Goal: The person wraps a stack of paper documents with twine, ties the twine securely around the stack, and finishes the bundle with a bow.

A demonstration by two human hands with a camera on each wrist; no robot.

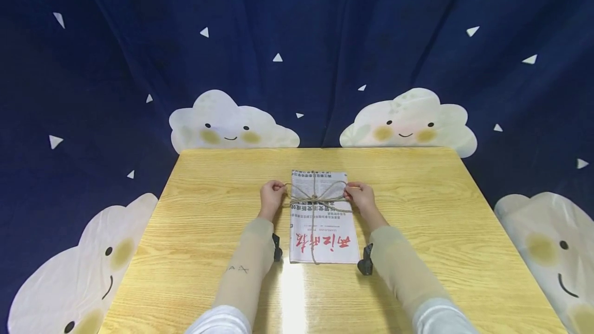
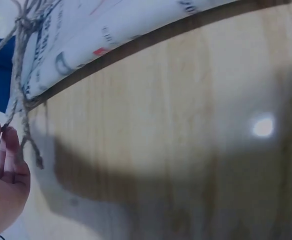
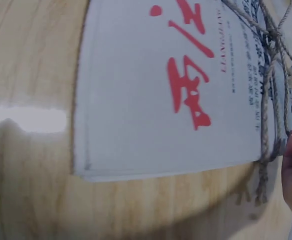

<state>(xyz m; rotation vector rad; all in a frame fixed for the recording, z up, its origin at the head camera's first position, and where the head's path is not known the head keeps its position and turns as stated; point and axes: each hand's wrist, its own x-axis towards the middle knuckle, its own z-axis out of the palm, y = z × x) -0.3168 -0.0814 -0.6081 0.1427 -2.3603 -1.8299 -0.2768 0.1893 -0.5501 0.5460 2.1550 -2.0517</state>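
Note:
A folded newspaper bundle (image 1: 325,244) with red and black print lies on the wooden table, bound lengthwise and crosswise with twine (image 1: 313,228). A bow with two loops sits at the crossing, its knot (image 1: 314,197) near the bundle's middle. My left hand (image 1: 271,197) pinches the left loop between thumb and fingers, just beyond the paper's left edge. On the other side, my right hand (image 1: 362,197) pinches the right loop at the paper's right edge. A loose twine end (image 2: 36,152) hangs beside the left hand in the left wrist view; another end (image 3: 262,187) shows in the right wrist view.
The wooden table (image 1: 209,184) reaches back to a dark blue curtain (image 1: 260,9) printed with white clouds and small triangles. Black wrist devices (image 1: 365,262) sit on the inner side of both forearms. Light glares off the table in front of the bundle.

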